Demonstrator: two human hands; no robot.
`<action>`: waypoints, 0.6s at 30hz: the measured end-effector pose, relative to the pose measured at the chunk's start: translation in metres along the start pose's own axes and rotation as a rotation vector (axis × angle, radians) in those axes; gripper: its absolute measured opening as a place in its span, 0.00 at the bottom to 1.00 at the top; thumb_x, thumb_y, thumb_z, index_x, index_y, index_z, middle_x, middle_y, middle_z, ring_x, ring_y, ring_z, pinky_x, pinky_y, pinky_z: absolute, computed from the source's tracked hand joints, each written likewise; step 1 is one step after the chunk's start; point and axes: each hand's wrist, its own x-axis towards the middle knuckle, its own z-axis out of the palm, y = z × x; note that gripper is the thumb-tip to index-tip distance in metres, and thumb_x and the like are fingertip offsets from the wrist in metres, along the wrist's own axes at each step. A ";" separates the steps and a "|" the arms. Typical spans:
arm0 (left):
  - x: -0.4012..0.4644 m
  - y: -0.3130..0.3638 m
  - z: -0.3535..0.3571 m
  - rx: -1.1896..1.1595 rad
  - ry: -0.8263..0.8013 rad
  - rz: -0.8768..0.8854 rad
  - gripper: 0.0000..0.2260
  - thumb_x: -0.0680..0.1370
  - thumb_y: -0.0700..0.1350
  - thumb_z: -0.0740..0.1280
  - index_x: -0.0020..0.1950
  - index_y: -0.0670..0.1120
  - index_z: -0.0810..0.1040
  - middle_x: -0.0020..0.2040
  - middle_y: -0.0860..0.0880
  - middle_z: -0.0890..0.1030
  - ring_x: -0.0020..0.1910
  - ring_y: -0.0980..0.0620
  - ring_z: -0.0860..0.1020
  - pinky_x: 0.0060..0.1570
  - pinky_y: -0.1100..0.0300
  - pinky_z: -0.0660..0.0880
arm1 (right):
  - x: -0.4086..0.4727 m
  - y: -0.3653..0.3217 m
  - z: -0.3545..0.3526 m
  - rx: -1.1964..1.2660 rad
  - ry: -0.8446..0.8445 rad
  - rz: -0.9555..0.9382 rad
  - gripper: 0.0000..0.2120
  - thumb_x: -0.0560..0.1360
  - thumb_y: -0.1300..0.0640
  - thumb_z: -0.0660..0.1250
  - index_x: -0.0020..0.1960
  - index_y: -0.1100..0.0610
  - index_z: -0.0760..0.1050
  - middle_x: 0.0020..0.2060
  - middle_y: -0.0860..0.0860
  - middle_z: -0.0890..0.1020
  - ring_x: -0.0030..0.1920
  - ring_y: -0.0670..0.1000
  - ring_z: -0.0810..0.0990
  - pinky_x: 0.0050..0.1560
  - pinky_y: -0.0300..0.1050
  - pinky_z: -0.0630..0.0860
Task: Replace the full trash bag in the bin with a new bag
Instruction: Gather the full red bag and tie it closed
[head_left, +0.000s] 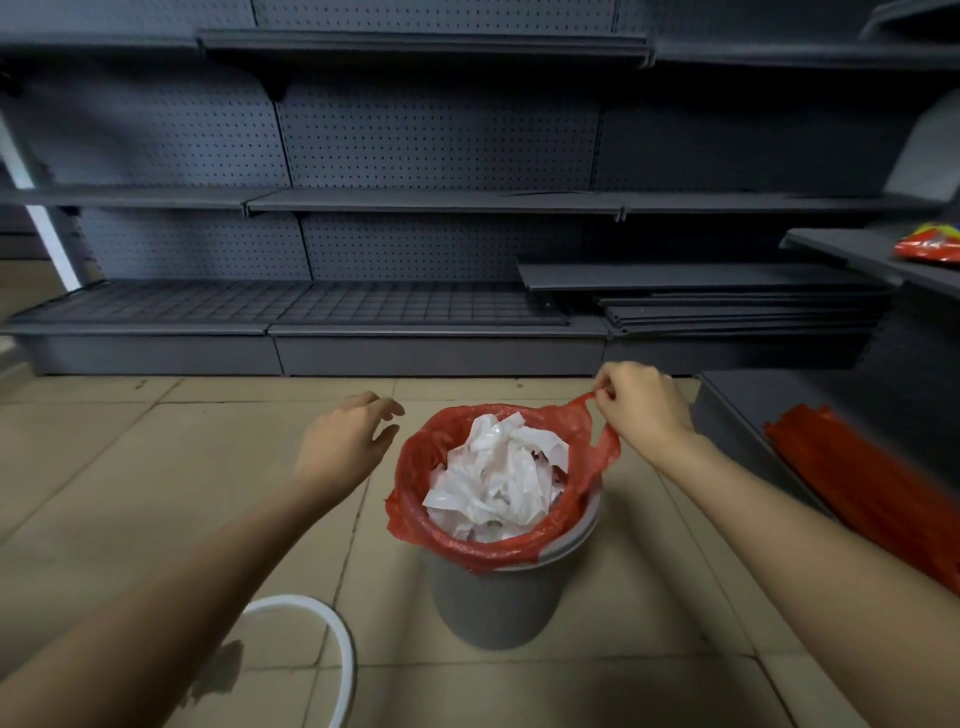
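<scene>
At 7 o'clock of the frame we see a white ring (332, 654) lying on the tiled floor (156, 467). The left hand (345, 441) hovers at 9 o'clock of the bin (498, 597), near its rim but apart from it; its grip is released, fingers loosely spread and holding nothing. The grey bin stands on the floor at frame centre, lined with a red trash bag (519, 545) folded over the rim and filled with crumpled white waste (498, 478). At 2 o'clock of the bin, the right hand (644, 410) pinches a handle of the bag, drawn up off the rim. At 3 o'clock of the frame, a red stack (862, 488) lies on a low shelf (737, 410).
</scene>
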 end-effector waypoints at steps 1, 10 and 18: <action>0.000 0.000 -0.002 0.000 0.001 0.004 0.09 0.76 0.44 0.65 0.56 0.49 0.78 0.52 0.50 0.80 0.50 0.50 0.79 0.39 0.57 0.72 | 0.002 -0.008 -0.006 0.008 0.015 -0.018 0.08 0.75 0.59 0.62 0.50 0.55 0.79 0.49 0.55 0.82 0.50 0.60 0.80 0.47 0.51 0.76; -0.031 -0.035 0.002 0.021 -0.114 0.007 0.10 0.76 0.45 0.64 0.57 0.49 0.77 0.52 0.49 0.80 0.53 0.48 0.77 0.45 0.55 0.75 | 0.021 -0.059 -0.026 0.011 0.061 -0.117 0.08 0.74 0.58 0.63 0.48 0.52 0.80 0.49 0.54 0.83 0.51 0.60 0.80 0.46 0.49 0.75; -0.038 -0.059 0.036 0.031 -0.216 0.002 0.12 0.77 0.45 0.63 0.60 0.49 0.75 0.55 0.48 0.78 0.57 0.48 0.75 0.49 0.54 0.73 | 0.014 -0.058 0.006 -0.046 0.070 -0.200 0.06 0.73 0.56 0.64 0.46 0.51 0.80 0.46 0.51 0.81 0.51 0.56 0.78 0.48 0.47 0.72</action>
